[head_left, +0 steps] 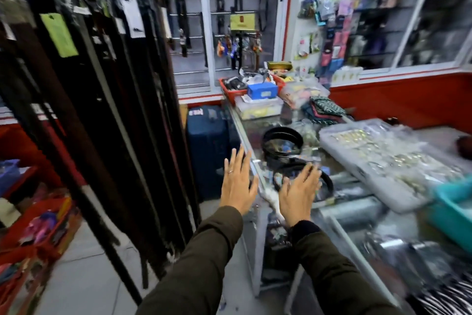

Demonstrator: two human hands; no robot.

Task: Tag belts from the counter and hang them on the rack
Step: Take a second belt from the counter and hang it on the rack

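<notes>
Two coiled black belts lie on the glass counter (339,225): one belt (282,135) further back, another belt (328,183) closer, partly hidden behind my right hand. My right hand (297,193) is open, fingers spread, held over the counter's near-left corner by the closer coil. My left hand (237,184), with a ring, is open too, just left of the counter edge, holding nothing. The rack of hanging dark belts (102,100) with paper tags fills the left side. The picture is blurred by motion.
Clear trays of small metal items (378,158) and a teal bin (454,210) sit on the counter's right. Red baskets (229,87), a blue box and folded cloth crowd its far end. A dark blue suitcase (207,146) stands between rack and counter. Red bins (38,227) sit low left.
</notes>
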